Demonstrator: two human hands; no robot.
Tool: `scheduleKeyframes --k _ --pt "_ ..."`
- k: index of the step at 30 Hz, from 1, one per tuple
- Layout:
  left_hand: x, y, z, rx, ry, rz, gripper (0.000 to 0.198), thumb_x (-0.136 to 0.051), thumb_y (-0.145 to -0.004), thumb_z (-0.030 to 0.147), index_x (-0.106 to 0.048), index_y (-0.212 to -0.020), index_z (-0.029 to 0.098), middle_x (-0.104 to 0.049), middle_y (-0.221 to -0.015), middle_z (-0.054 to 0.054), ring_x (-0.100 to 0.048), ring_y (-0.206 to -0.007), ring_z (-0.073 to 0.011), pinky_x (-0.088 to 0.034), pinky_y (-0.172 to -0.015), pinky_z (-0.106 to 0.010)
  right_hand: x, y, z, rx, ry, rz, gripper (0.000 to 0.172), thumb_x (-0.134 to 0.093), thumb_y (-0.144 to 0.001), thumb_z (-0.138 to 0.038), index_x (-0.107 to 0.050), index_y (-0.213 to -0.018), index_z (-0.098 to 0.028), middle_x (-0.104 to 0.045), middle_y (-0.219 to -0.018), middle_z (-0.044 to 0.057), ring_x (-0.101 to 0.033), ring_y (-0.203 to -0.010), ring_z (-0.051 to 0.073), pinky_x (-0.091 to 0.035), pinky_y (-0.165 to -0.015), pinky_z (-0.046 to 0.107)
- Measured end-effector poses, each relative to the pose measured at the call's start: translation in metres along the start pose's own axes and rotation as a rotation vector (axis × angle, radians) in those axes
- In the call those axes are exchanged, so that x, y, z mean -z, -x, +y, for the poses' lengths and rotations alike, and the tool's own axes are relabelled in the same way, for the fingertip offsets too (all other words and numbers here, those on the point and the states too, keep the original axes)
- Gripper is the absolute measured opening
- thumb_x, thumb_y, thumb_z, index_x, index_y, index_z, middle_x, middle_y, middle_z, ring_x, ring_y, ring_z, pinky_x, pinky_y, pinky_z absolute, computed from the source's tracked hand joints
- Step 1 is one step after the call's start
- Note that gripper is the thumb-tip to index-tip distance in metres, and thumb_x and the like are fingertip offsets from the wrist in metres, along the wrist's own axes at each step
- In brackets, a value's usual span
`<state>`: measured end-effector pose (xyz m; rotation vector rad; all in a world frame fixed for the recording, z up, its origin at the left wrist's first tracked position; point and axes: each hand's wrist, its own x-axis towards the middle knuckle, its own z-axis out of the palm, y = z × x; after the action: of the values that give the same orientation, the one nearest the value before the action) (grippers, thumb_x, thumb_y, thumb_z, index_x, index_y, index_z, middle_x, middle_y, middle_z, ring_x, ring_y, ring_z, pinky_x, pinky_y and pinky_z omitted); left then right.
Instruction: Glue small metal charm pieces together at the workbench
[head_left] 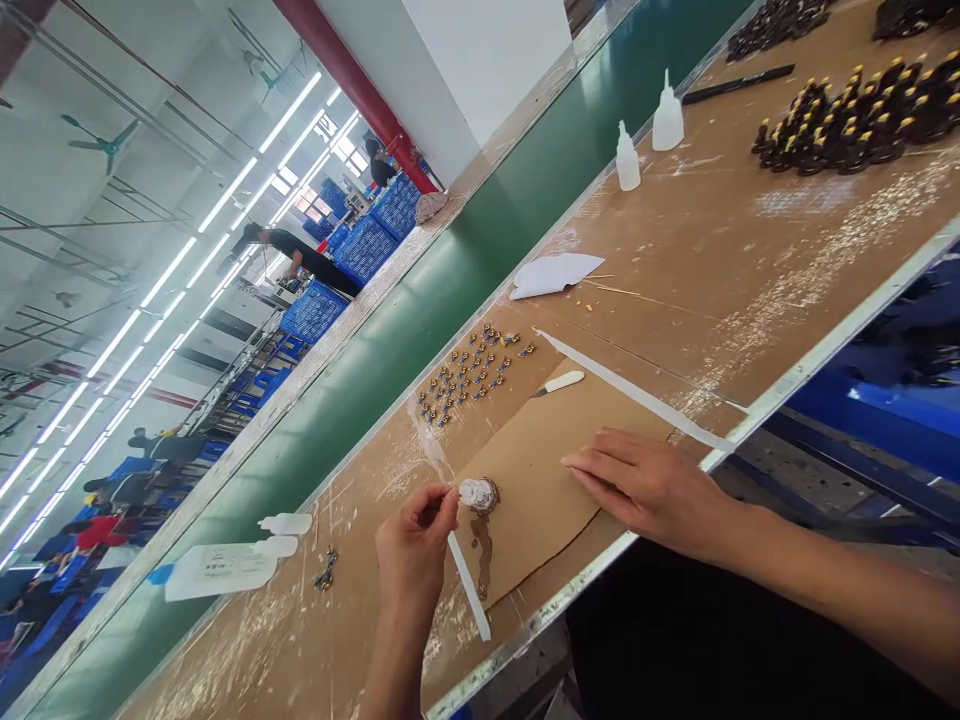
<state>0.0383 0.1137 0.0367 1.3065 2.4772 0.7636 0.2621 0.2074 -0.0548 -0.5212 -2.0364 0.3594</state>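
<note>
My left hand (416, 540) is closed, thumb and fingertips pinched together beside a small white lump in a brown round base (478, 494). Whatever the pinch holds, if anything, is too small to make out. That lump sits on the left end of a cardboard sheet (540, 455), near a dark wet stain (482, 555). My right hand (652, 490) rests over the sheet's right part, fingers stretched out and close together. Beyond it, a knife with a white handle (562, 383) lies on the cardboard. Several small blue and gold pieces (472, 375) are spread out behind the sheet.
White tape strips (637, 390) border the cardboard. Bottles (667, 118) stand at the back; a larger bottle (221, 572) lies left near a small pile of pieces (325, 570). Dark yellow-topped figures (855, 120) crowd the far right. A green belt (420, 310) runs behind.
</note>
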Motion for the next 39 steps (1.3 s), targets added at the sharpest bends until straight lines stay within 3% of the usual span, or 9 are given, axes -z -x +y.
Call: scheduleKeyframes --k 10,39 --pt "-0.0007 -0.0026 0.0018 0.034 -0.025 -0.018 0.027 -0.059 -0.068 0.047 -0.065 -0.07 0.021 -0.059 -0.058 0.002 -0.056 -0.058 -0.0146 -0.041 -0.061 -0.025 -0.0022 0.0009 0.0011 -0.003 -0.011 0.006 0.012 -0.047 -0.088 -0.012 -0.057 -0.092 -0.015 -0.059 -0.075 0.004 -0.053 -0.071 0.013 -0.045 -0.068 0.027" --pt "0.0004 -0.0029 0.0037 -0.073 -0.073 -0.032 0.03 -0.061 -0.068 0.048 -0.069 -0.068 0.02 -0.064 -0.06 0.0 -0.056 -0.055 -0.0141 -0.043 -0.054 -0.023 0.0005 -0.0011 0.0007 -0.014 -0.029 -0.002 0.013 -0.044 -0.09 -0.014 -0.057 -0.09 -0.016 -0.059 -0.074 0.004 -0.052 -0.069 0.013 -0.044 -0.066 0.027"
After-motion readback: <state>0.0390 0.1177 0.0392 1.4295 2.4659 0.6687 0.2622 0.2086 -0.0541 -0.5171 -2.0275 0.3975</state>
